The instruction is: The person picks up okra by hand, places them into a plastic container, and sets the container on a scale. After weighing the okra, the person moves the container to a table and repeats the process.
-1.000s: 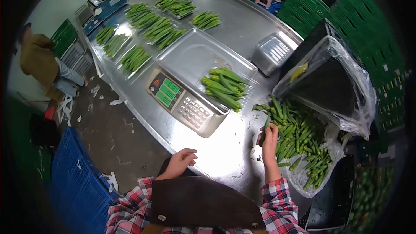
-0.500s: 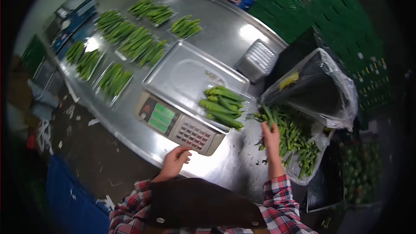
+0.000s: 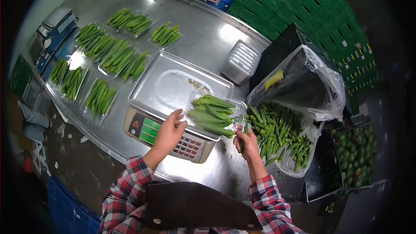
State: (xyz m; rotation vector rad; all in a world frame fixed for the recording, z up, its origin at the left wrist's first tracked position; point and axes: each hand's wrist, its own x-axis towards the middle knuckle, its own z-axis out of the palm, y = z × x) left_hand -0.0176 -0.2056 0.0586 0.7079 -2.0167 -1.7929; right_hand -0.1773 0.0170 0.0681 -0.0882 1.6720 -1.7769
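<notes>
My right hand (image 3: 248,144) is closed around an okra pod (image 3: 242,142), just right of a clear plastic tray (image 3: 239,109). That tray holds a row of okra (image 3: 213,109) and rests on the right part of a digital scale's metal pan (image 3: 149,87). Over the scale's keypad (image 3: 189,146), my left hand (image 3: 167,135) is open, fingers apart, pointing at the tray's left side. It holds nothing and partly covers the green display (image 3: 150,131). Beside my right hand, loose okra (image 3: 277,132) spills from a bag-lined black crate (image 3: 299,89) tipped on its side.
Several filled okra trays (image 3: 102,97) lie on the steel table (image 3: 190,26) at the left. A stack of empty-looking clear trays (image 3: 243,58) stands behind the scale. Green crates (image 3: 303,13) rise at the back right. A crate of dark green produce (image 3: 357,156) sits right.
My left hand has moved from the scale's front edge up over the keypad toward the tray. My right hand has come from the loose okra to the tray's side with a pod. The view has shifted.
</notes>
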